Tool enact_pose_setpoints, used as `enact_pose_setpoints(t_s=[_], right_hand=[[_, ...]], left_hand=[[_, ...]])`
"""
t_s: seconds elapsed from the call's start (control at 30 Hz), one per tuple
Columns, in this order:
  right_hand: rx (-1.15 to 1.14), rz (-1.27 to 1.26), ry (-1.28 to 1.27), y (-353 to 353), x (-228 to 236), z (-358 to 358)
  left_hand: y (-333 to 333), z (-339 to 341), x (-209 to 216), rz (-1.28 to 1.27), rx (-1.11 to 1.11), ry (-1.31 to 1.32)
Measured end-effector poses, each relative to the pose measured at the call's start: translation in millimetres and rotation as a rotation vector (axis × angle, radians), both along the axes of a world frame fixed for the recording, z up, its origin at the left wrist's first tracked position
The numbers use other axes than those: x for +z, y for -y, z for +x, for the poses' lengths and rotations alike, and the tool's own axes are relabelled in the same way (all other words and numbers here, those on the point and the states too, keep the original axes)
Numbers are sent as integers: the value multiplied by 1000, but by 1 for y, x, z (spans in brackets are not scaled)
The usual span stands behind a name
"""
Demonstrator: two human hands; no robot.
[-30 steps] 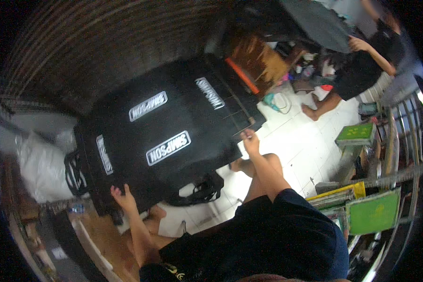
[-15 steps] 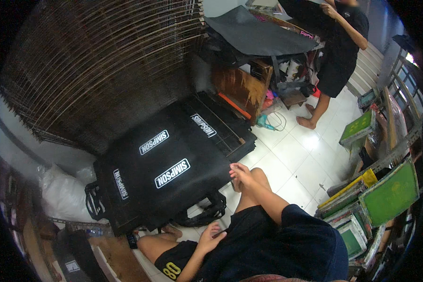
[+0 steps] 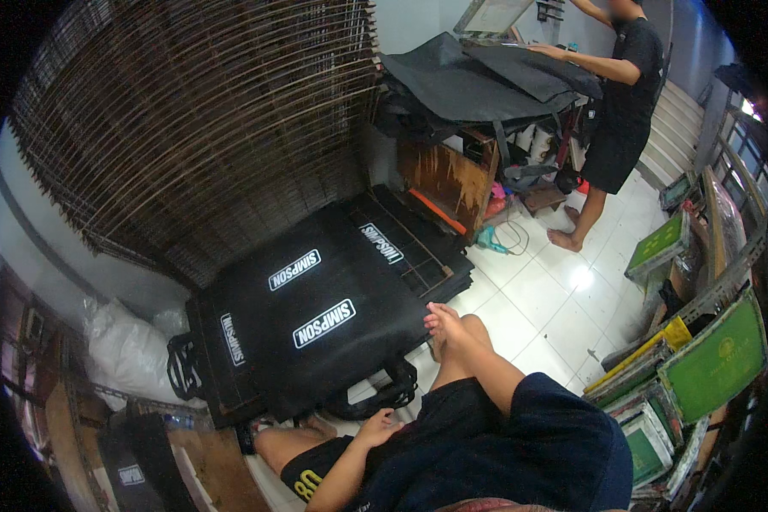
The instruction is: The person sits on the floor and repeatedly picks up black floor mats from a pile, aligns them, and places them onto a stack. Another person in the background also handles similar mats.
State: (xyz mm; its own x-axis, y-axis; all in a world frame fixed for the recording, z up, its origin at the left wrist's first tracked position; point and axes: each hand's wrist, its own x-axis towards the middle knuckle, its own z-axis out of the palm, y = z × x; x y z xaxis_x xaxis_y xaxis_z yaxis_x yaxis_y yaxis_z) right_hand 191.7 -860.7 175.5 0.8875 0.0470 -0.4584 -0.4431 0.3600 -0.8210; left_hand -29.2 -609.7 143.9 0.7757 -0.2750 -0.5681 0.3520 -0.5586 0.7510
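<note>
Left hand (image 3: 379, 428): low over the lap, apart from the rack (image 3: 213, 111); fingers loosely curled, half open, nothing seen in them.
Right hand (image 3: 443, 323): at the rack's near right corner, just beside the cloth (image 3: 260, 320); fingers bent and close together; cannot tell whether they touch the cloth or pinch anything.
Cloth: black, lying flat on the rack's lowest tier, reaching from its left edge toward its right.
Patches (image 3: 324, 323): four on the cloth, black and white; two mid-cloth, one toward the left edge, one toward the far right corner.
Straps (image 3: 388, 388): black; one loops past the near edge, another past the left.
Rack: upper tiers tilted up at the far side; wire bars show along the right edge.
Bag (image 3: 128, 346): pale plastic, beyond the left edge.
Box (image 3: 444, 175): wooden, beyond the far right corner.
Co-worker (image 3: 627, 111): standing, one hand on a dark sheet (image 3: 486, 77).
Screens (image 3: 715, 354): green, framed, stacked at right.
</note>
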Motion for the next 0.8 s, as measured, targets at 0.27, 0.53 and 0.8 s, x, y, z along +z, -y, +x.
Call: enact_pose_setpoints(t_s=[0.27,0.53,0.8], right_hand=[[24,79,-106,8,27,9],[116,-84,4,-3,16,-1],[437,-743,475,-26,-31,-6]], left_hand=[[2,7,-2,27,1,-40],[1,10,-1,66,23,10],[-2,8,3,8,49,18]])
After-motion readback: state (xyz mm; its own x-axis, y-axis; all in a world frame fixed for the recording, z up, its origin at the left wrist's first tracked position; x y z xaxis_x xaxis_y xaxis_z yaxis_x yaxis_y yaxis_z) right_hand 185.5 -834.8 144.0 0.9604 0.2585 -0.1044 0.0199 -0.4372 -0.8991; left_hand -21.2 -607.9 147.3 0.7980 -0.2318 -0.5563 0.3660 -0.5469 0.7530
